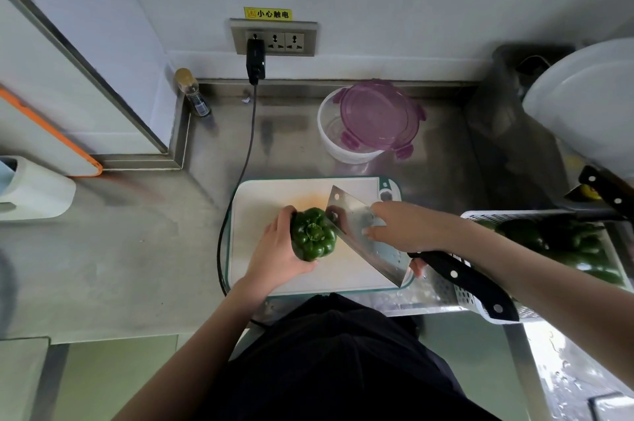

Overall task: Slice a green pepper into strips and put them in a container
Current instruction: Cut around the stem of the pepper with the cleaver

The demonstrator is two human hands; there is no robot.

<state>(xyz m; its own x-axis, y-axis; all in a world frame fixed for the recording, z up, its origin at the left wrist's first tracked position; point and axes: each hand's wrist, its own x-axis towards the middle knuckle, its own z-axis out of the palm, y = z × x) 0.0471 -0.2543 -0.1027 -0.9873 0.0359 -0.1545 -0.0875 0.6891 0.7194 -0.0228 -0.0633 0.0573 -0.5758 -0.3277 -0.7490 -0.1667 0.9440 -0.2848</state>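
Pepper (313,234) within left fingers (286,214)

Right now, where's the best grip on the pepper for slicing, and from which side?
Grip the pepper around its left flank, coming from the left, as the left hand does. It lies on the board stem end up, and the cleaver blade meets its right side, so fingers belong on the far side from the edge.

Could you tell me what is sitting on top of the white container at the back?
A purple lid rests askew on the white container, leaving its left side open; what shows looks empty, the rest is covered.
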